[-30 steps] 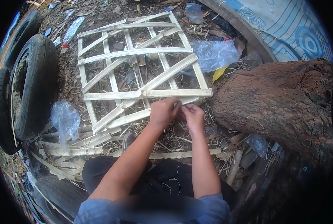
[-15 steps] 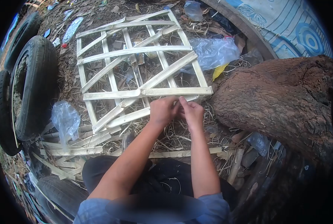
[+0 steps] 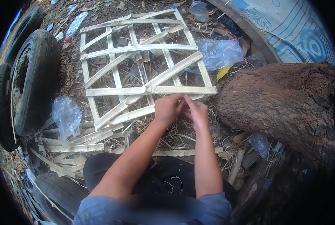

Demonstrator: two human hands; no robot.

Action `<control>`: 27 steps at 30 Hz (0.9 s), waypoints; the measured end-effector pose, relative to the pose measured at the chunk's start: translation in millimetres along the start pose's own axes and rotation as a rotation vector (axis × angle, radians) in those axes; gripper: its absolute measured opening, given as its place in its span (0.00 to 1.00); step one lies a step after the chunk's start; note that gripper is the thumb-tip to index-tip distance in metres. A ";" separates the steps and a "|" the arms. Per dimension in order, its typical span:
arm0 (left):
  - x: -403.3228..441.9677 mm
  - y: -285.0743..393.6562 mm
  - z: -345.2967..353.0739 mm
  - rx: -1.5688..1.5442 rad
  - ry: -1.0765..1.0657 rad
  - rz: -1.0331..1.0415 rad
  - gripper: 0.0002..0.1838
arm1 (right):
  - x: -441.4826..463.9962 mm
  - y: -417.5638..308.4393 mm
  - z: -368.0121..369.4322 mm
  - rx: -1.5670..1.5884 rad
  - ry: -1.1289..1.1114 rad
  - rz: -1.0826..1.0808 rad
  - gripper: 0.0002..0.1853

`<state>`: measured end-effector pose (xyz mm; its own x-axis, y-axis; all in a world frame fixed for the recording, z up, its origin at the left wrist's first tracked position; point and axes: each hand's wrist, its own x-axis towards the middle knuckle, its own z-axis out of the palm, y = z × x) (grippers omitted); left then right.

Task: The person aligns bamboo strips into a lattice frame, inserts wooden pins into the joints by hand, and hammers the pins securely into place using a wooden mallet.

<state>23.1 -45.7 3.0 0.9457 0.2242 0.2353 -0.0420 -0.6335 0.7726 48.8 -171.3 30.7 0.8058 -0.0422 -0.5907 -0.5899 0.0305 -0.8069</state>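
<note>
A lattice of pale split-bamboo strips (image 3: 182, 90) lies on the ground in front of me, with crossing and diagonal pieces. My left hand (image 3: 168, 108) is closed at its near edge, over the lowest strip. Close beside it, fingers bent in a pinch, is my right hand (image 3: 197, 112). The fingertips of both hands meet just below the near crossbar; whatever they grip is hidden or too small to make out. Thin curled fibres (image 3: 178, 137) are strewn on the ground under my hands.
Old tyres (image 3: 39, 82) stand at the left. A thick tree trunk (image 3: 276, 101) lies close on the right. Plastic bags (image 3: 222, 54) and loose bamboo strips (image 3: 73, 148) litter the ground. A blue-and-white patterned sheet (image 3: 287, 26) is at the upper right.
The view has shifted slightly, so the lattice sits a little further right and higher. Both hands stay together at its near edge, with only small finger movement.
</note>
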 end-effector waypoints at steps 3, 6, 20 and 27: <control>0.1 0.5 0.9 0.021 -0.012 -0.005 0.08 | -6.4 -11.2 -6.9 0.026 -0.001 0.046 0.25; -0.8 1.8 2.5 0.022 -0.017 -0.016 0.09 | -7.0 -12.7 -13.6 -0.065 0.006 0.035 0.26; 2.5 7.9 -0.2 0.148 -0.122 -0.118 0.12 | -182.9 20.6 -292.3 -0.844 0.447 -0.171 0.16; 3.9 12.9 2.8 0.117 -0.121 -0.092 0.12 | -284.2 187.3 -371.8 -1.043 0.531 0.382 0.23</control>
<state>27.2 -55.1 12.3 0.9759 0.1992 0.0886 0.0776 -0.6974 0.7124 -310.1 -524.9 47.6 0.5948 -0.6140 -0.5188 -0.7388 -0.6719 -0.0518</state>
